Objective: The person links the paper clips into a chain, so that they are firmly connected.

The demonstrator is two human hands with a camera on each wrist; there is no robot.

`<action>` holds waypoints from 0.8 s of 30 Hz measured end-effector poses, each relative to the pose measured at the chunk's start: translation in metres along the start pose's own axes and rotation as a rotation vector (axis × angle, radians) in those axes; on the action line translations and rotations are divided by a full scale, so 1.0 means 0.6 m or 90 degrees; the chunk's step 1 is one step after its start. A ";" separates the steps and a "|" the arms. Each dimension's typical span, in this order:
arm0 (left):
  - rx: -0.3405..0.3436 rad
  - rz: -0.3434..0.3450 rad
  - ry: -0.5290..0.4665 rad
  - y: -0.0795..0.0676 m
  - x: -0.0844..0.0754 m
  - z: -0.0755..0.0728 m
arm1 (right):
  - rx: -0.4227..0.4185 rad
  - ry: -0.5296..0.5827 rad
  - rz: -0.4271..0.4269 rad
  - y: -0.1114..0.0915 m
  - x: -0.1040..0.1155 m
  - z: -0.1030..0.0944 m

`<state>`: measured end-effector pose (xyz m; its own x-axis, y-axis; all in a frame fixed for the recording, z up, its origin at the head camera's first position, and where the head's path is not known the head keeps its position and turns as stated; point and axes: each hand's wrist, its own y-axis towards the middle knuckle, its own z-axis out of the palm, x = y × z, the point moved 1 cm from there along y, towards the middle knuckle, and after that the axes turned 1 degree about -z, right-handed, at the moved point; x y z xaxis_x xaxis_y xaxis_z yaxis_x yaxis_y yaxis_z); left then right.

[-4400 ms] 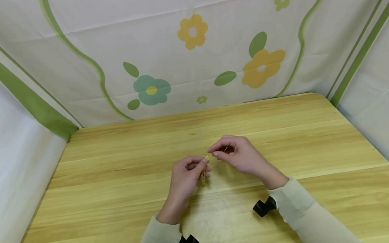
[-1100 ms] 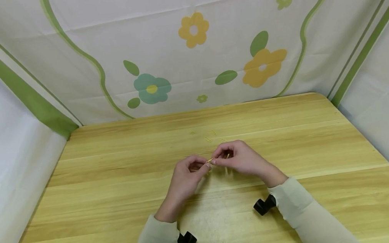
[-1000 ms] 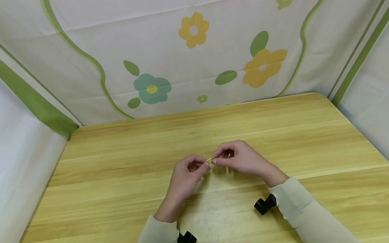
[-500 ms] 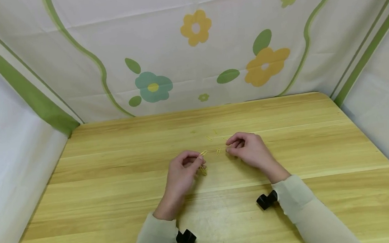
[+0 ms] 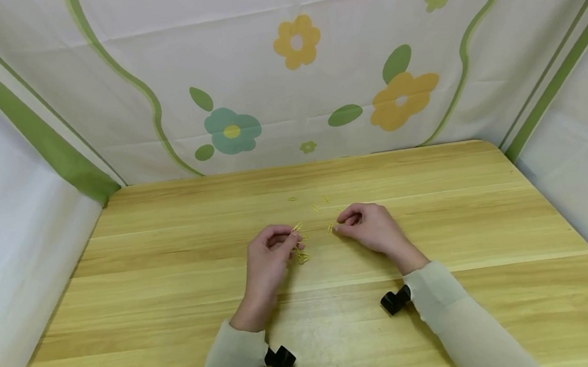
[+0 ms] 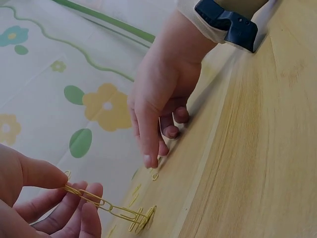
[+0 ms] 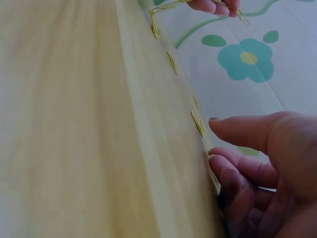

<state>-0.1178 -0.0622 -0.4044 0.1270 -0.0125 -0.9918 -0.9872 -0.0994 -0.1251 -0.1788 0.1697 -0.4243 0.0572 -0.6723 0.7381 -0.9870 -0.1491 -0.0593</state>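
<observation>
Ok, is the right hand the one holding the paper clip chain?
No, the yellow paper clip chain is pinched in the left hand.

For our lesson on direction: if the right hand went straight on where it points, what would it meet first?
The right hand would probably meet the loose yellow paper clip just ahead of it; whether they touch is unclear.
</observation>
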 end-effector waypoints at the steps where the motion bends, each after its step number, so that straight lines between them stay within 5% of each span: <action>1: 0.001 -0.001 -0.002 0.000 0.000 0.000 | -0.003 -0.011 0.006 0.002 0.002 0.002; 14: 0.006 0.004 0.007 -0.002 0.000 0.001 | 0.016 -0.093 0.022 0.008 0.022 0.015; 18: 0.011 0.001 0.005 -0.001 0.001 0.002 | 0.022 -0.029 0.007 0.008 0.018 0.015; 24: 0.019 -0.002 0.005 0.000 0.004 0.003 | 0.057 0.157 -0.007 0.009 0.016 0.016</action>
<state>-0.1175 -0.0602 -0.4068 0.1308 -0.0203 -0.9912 -0.9892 -0.0694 -0.1291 -0.1823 0.1553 -0.4242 0.0182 -0.4743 0.8802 -0.9688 -0.2259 -0.1017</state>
